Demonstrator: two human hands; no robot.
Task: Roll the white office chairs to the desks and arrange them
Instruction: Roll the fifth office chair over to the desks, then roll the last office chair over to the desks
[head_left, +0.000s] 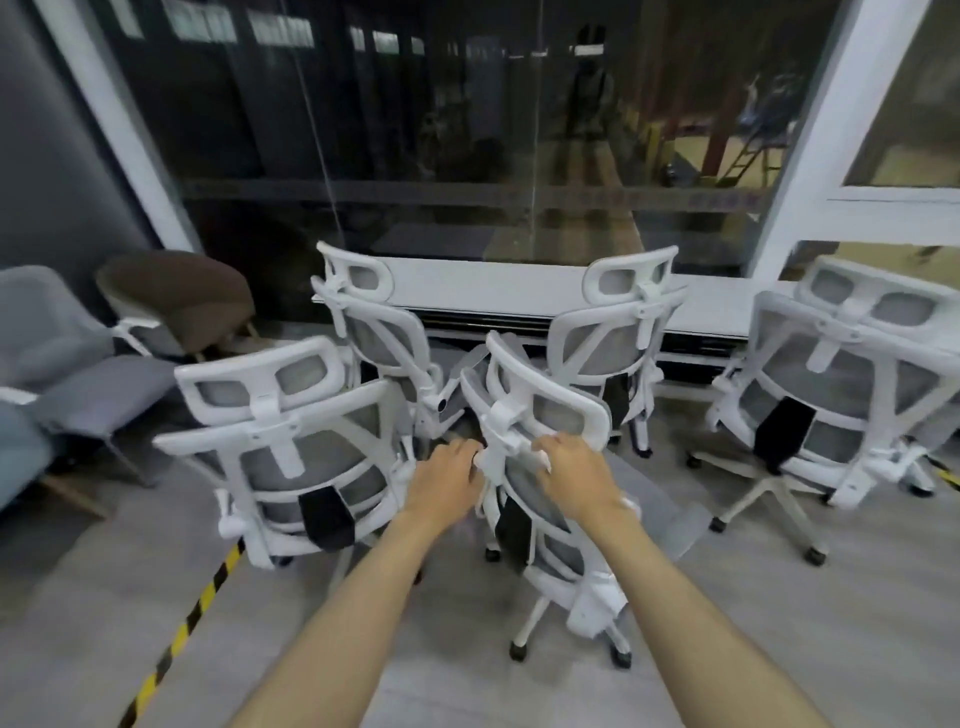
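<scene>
White-frame chair (540, 499) w/ grey mesh back, tilted; both hands (511, 475) gripping its top bar.

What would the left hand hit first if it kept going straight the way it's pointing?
Probably the armrest of the far-left white chair, just past the left hand, which grips the near chair. Depth is unclear in one view.

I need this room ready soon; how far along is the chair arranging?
Two white chairs, one at left and one at right, already face the long white desk. Both hands, left and right, grip the middle chair. The near-left chair and far-right chair look unplaced.
</scene>
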